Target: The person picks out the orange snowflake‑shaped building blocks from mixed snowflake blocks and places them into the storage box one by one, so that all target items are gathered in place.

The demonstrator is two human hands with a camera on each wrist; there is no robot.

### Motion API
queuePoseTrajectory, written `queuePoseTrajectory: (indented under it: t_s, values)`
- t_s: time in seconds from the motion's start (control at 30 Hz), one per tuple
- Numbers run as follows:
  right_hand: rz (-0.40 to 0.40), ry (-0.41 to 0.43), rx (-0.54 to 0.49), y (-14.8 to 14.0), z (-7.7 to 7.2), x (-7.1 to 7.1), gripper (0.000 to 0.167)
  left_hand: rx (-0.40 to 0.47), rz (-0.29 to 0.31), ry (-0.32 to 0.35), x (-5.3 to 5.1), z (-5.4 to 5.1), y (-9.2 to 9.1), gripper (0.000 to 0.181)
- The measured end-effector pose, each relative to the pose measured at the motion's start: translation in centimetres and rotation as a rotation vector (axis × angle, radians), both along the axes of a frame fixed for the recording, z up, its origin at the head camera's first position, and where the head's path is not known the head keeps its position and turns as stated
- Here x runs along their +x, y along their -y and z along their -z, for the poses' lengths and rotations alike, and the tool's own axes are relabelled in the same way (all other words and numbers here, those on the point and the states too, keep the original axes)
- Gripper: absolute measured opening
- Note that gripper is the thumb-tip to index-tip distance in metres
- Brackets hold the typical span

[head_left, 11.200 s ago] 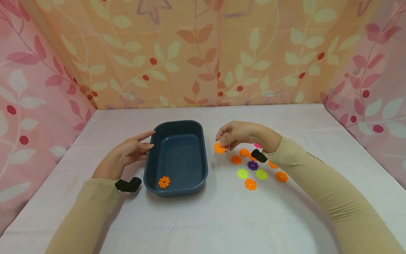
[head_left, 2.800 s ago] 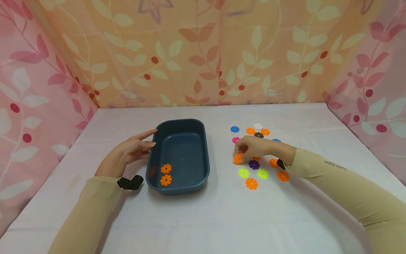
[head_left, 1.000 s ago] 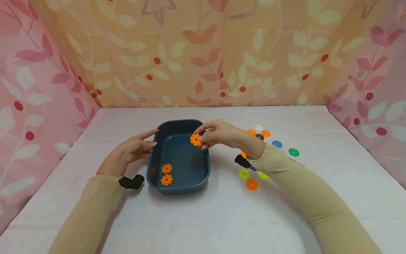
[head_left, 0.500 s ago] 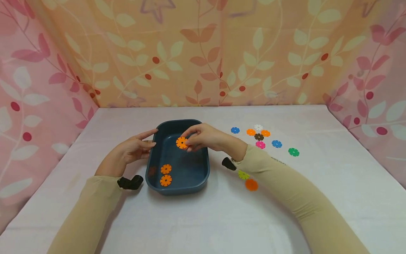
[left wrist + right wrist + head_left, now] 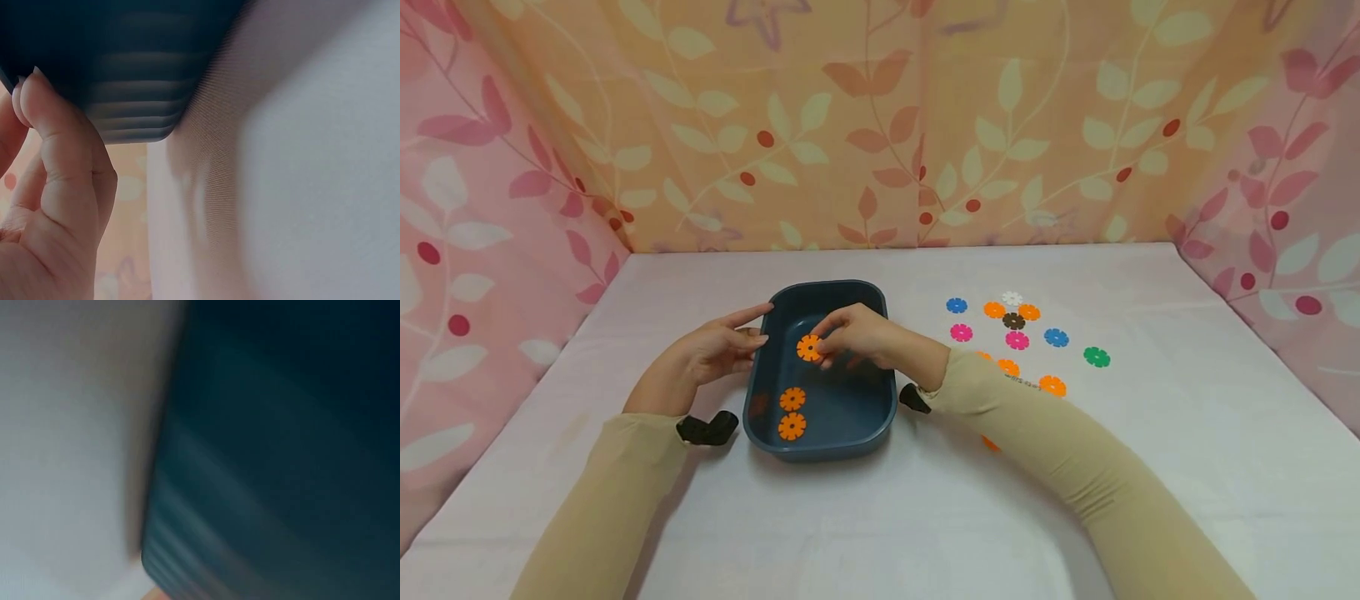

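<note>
In the head view, a dark blue plastic bin (image 5: 850,425) stands on the table. My left hand (image 5: 711,358) holds its left side, with index finger and thumb at the rim; the left wrist view has these fingers (image 5: 62,156) against the outer wall. Inside the bin, my right hand (image 5: 861,333) pinches an orange notched building disc (image 5: 808,347) between thumb and fingers, above the floor. Two more orange discs (image 5: 792,399) lie in a column near the front left corner. In the right wrist view the bin's outer wall (image 5: 262,456) fills much of the picture, hiding the hand.
Loose discs lie right of the bin: blue (image 5: 957,306), pink (image 5: 961,332), brown (image 5: 1013,321), white (image 5: 1012,298), green (image 5: 1097,357) and several orange ones (image 5: 1052,386). The right sleeve (image 5: 1045,425) covers part of this group. Patterned cloth (image 5: 880,125) walls the back and sides.
My right hand picked the orange disc from the table group, carried it left over the bin's right rim, and lowered it toward the left wall. A second orange disc joined the first earlier.
</note>
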State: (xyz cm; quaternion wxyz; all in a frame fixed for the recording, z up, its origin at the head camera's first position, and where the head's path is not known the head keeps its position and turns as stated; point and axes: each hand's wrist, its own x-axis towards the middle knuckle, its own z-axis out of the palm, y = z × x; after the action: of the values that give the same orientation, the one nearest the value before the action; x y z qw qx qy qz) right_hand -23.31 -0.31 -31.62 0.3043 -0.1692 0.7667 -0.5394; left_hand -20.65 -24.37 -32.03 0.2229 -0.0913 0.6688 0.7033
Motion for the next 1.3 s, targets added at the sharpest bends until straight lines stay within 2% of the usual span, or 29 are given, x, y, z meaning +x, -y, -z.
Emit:
queuePoseTrajectory:
  t_s: [0.37, 0.6, 0.73, 0.83, 1.0, 1.1, 1.3]
  values:
    - [0.039, -0.006, 0.109, 1.4, 1.1, 0.1, 0.023, 0.026, 0.023, 0.002, -0.2, 0.1, 0.1, 0.071]
    - [0.028, 0.015, 0.18, 1.9, 1.4, -0.1, 0.027, 0.048, 0.031, -0.01, -0.1, 0.1, 0.2, 0.071]
    - [0.067, 0.01, 0.197, 1.9, 1.5, 0.1, 0.031, 0.03, 0.016, -0.001, -0.2, 0.2, 0.0, 0.071]
    - [0.108, 0.031, 0.188, 1.9, 1.5, 0.1, 0.034, 0.024, 0.014, -0.001, -0.2, 0.2, 0.0, 0.071]
    - [0.14, 0.117, 0.121, 2.0, 1.3, 0.0, 0.037, 0.025, 0.013, 0.002, -0.1, 0.2, -0.1, 0.071]
    - [0.13, 0.159, 0.079, 2.0, 1.2, 0.0, 0.038, 0.031, 0.009, 0.007, -0.1, 0.1, -0.1, 0.071]
    - [0.089, 0.191, 0.029, 2.0, 1.1, 0.1, 0.043, 0.043, 0.015, 0.011, -0.1, 0.2, 0.0, 0.07]
